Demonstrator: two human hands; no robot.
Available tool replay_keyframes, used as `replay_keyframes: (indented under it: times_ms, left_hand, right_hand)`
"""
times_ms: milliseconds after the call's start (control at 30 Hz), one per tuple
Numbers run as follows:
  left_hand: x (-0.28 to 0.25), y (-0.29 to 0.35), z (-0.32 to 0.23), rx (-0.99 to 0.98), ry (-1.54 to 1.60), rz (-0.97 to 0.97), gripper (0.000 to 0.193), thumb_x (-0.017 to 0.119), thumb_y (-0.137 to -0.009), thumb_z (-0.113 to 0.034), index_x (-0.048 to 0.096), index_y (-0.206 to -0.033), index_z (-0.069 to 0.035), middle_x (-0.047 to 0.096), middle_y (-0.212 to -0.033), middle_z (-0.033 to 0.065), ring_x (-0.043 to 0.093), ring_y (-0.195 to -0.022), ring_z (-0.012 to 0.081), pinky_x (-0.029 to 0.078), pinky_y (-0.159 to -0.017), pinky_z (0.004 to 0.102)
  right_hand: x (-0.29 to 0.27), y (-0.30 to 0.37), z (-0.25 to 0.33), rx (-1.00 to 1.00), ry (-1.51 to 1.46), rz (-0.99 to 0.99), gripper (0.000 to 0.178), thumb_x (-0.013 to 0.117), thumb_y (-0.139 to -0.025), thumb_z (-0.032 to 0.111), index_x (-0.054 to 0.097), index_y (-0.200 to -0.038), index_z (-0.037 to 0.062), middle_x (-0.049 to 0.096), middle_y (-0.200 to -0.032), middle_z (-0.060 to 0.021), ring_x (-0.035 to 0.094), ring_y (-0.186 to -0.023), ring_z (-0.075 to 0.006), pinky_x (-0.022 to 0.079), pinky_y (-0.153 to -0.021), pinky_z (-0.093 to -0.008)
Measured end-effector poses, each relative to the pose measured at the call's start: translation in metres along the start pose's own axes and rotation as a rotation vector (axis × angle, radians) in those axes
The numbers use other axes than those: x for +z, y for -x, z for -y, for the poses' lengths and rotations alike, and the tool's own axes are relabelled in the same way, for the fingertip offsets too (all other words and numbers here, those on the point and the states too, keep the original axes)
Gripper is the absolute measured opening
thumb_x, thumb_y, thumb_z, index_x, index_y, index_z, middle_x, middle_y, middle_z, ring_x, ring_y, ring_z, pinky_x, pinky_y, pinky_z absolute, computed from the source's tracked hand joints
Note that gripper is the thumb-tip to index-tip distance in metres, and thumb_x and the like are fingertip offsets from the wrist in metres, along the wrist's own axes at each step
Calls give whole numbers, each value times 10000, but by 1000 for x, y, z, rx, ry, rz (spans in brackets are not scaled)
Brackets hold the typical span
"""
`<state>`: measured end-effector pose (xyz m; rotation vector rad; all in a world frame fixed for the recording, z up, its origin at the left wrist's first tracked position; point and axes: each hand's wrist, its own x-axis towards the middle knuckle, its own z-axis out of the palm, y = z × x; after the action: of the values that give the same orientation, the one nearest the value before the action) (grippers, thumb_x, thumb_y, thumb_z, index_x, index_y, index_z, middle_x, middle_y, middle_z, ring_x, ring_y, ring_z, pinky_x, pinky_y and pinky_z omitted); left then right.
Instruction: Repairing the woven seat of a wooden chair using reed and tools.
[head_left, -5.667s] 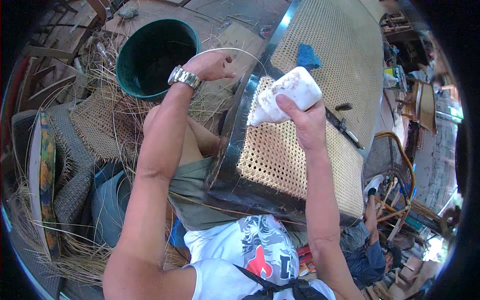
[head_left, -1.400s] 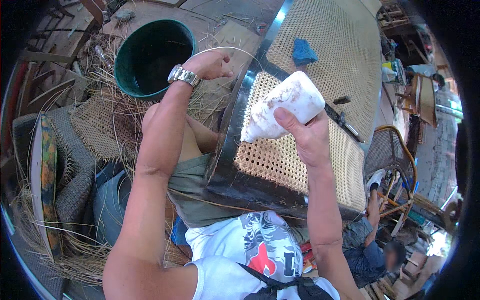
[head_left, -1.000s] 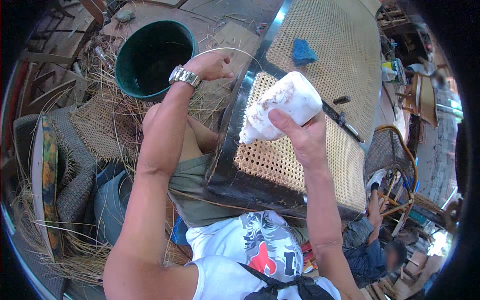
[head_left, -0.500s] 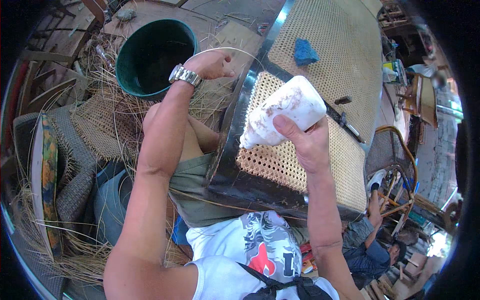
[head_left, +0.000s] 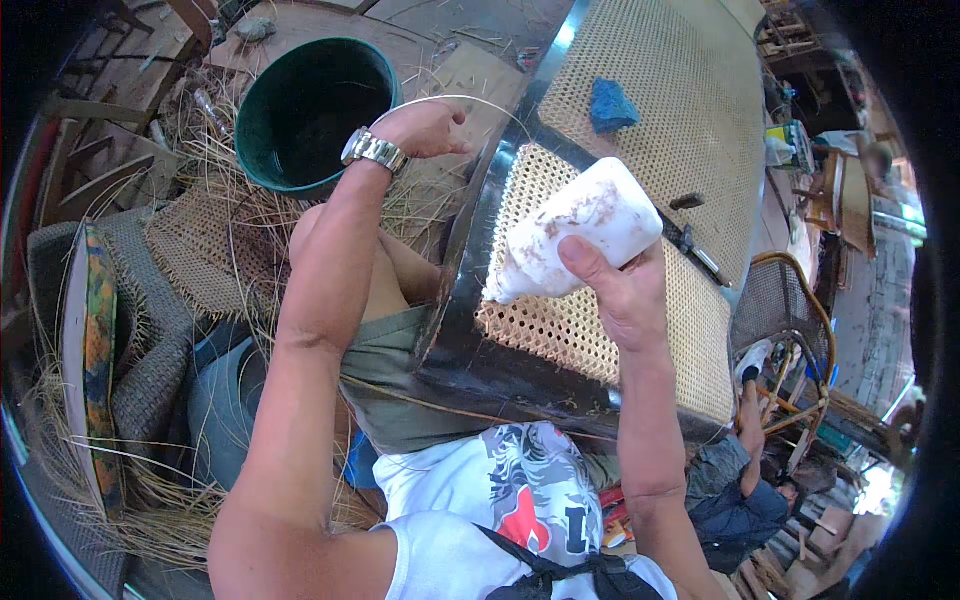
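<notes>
My right hand [head_left: 632, 290] is closed round a smudged white plastic squeeze bottle [head_left: 590, 220], thumb on top. Tilted down to the left, its nozzle meets the edge of the woven cane panel [head_left: 545, 335] by the dark wooden frame [head_left: 470, 345]. I cannot tell whether anything comes out of it. My left hand [head_left: 425, 130], a metal watch on its wrist, hovers between the frame and a dark green bucket [head_left: 370, 75]. Its fingers are loosely bent and apart. A thin pale cane strand [head_left: 480, 100] arcs from behind this hand to the frame; no grip on it is visible.
On the larger cane panel [head_left: 665, 60] lie a blue cloth [head_left: 612, 105], a small dark block [head_left: 687, 201] and a dark tool [head_left: 706, 258]. Loose cane strands [head_left: 160, 530] litter the left side. Another person [head_left: 740, 515] sits low at right, beside a cane chair [head_left: 785, 320].
The bottle and my right hand have shifted slightly right, while the nozzle stays by the panel's left edge. My left hand has barely moved.
</notes>
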<state>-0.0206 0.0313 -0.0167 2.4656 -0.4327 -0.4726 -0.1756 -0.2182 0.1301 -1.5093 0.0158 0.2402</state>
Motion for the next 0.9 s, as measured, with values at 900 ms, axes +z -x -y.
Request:
replay_keyframes:
  times_ms: [900]
  left_hand:
    - [-1,1,-1,16,-18,-2,630,781,-851,-431,605,-1289,-14,720,-1132,187,703,-994,305,548,-842,401]
  right_hand:
    - [19,18,16,26,28,1,519,878,-785,116,626,-1225,8,729,-1084,-106,719,-990,-215,581,-899,-374]
